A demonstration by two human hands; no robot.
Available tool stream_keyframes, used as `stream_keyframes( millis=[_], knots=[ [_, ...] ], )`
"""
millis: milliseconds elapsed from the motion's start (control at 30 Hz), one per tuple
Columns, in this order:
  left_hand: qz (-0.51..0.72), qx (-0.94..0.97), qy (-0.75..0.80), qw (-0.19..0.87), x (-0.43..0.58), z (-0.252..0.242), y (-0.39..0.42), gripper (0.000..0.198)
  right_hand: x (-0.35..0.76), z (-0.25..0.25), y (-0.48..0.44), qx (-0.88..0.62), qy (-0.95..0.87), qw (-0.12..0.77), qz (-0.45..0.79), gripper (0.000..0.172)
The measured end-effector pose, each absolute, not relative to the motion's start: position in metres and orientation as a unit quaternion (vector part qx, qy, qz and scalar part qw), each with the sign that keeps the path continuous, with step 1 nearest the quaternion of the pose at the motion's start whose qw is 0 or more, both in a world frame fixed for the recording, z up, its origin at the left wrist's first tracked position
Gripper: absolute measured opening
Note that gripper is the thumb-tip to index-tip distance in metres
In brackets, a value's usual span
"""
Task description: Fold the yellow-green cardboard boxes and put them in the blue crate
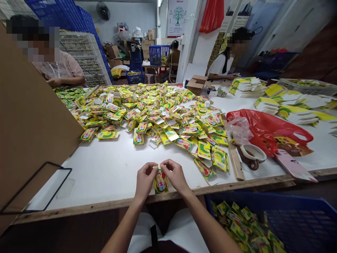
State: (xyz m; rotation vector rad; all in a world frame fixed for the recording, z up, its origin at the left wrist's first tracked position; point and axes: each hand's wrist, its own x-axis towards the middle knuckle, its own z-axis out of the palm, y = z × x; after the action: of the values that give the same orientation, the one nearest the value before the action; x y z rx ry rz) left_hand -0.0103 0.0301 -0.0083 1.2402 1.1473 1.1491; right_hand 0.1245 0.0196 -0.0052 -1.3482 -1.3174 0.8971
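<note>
A small yellow, green and red printed carton (pixel 161 181) stands between my two hands at the front edge of the white table (pixel 116 175). My left hand (pixel 145 178) pinches its upper left corner between thumb and fingers. On the other side, my right hand (pixel 174 174) pinches the upper right corner. The carton's top end lies partly behind my fingertips, so I cannot tell whether its flap is folded in. Beyond my hands spreads a large heap of similar small cartons (pixel 171 133), several with white end flaps sticking out.
A blue basket (pixel 297 214) holding cartons sits below the table at right. A wooden strip (pixel 236 160), a red plastic bag (pixel 263 126), a mug (pixel 252 154) and a pink phone (pixel 295 165) lie right. Brown cardboard (pixel 39 123) stands left. People sit across the table.
</note>
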Motion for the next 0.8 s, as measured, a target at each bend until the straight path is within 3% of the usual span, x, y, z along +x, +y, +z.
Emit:
stream_keyframes(
  millis=[533, 800],
  knots=[
    [0.445, 0.557, 0.447, 0.54, -0.016, -0.018, 0.018, 0.027, 0.126, -0.02, 0.013, -0.502, -0.463, 0.541, 0.491, 0.014],
    [0.448, 0.535, 0.435, 0.569, -0.019, -0.019, 0.018, 0.021, 0.14, -0.006, 0.019, -0.477, -0.521, 0.491, 0.51, 0.013]
  ],
)
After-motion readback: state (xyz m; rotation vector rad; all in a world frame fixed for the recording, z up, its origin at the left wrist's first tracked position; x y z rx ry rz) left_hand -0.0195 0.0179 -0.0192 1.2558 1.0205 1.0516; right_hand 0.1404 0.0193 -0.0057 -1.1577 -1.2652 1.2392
